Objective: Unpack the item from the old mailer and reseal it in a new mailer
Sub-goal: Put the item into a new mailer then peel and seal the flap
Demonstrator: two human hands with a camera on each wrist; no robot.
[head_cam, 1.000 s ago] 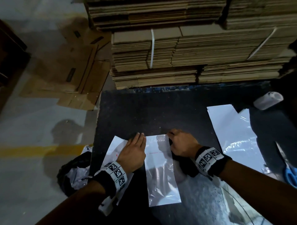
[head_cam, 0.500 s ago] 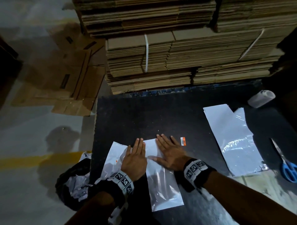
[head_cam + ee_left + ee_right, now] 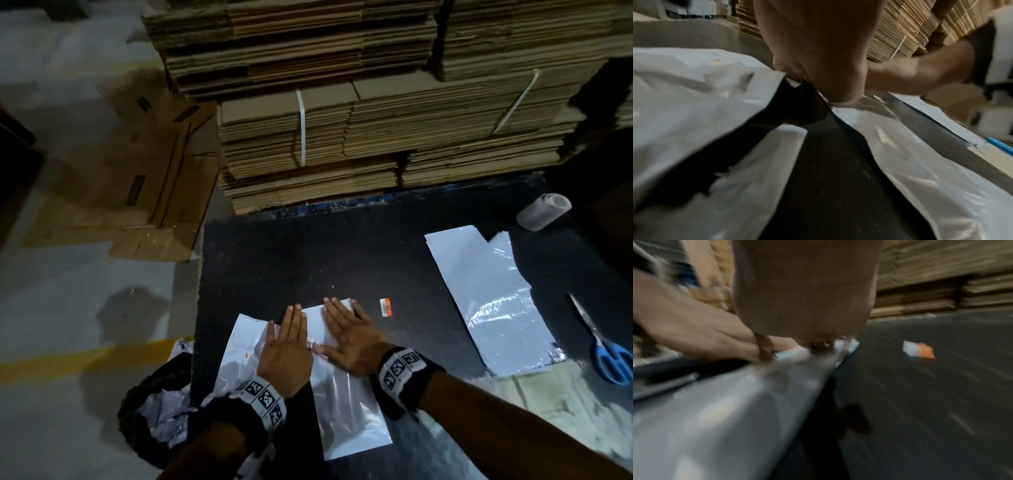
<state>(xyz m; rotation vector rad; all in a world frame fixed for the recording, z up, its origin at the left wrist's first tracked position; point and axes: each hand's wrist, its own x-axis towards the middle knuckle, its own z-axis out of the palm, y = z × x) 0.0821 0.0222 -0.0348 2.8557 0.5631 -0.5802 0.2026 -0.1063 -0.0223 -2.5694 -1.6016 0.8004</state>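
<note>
The new white mailer (image 3: pixel 349 411) lies lengthwise on the black table (image 3: pixel 308 260), its far flap folded over. My left hand (image 3: pixel 287 342) and right hand (image 3: pixel 346 329) both press flat on that flap, fingers straight, side by side. The left wrist view shows the palm of my left hand (image 3: pixel 818 48) down on the mailer (image 3: pixel 920 162). The torn old mailer (image 3: pixel 239 349) lies partly under the new one, at its left. A small orange-and-white liner strip (image 3: pixel 386 306) rests loose on the table just right of my right hand. The item itself is hidden.
Spare white mailers (image 3: pixel 489 301) lie at the right, blue-handled scissors (image 3: pixel 613 359) beside them, a white roll (image 3: pixel 543 210) beyond. A black bin bag (image 3: pixel 154 411) with crumpled plastic hangs at the table's left edge. Strapped cardboard stacks (image 3: pixel 342 137) wall the far side.
A second ago my right hand was curled at the flap's right corner. It now lies flat on the flap, and the liner strip sits on the table. My left hand stayed pressing.
</note>
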